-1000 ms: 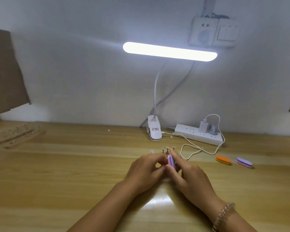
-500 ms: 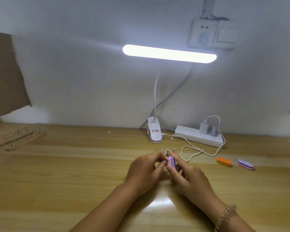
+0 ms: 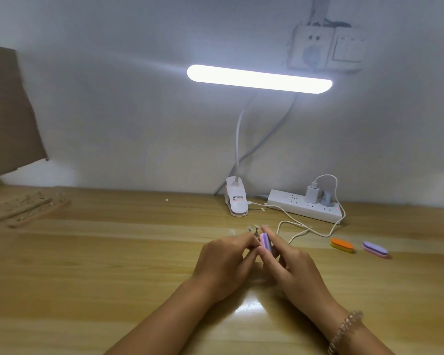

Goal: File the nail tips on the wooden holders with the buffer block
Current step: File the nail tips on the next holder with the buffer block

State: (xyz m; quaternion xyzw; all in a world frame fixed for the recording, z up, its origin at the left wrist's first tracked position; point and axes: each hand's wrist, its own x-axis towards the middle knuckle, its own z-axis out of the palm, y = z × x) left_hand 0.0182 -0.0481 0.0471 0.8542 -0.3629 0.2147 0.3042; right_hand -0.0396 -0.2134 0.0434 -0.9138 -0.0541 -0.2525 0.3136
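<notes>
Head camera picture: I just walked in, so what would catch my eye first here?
First the glowing lamp bar, hanging bright above the wooden desk in front of the wall. Below it, at the middle of the desk, the left hand and right hand meet, the right pinching a purple buffer block. An orange block and another purple block lie to the right.

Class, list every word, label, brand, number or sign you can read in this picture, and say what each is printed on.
No text can be read here.
Lamp clip: a small label with red and dark print, too blurred to read.
Power strip: a lit red dot only; no print shows.
Wall socket and switch: no lettering visible.
</notes>
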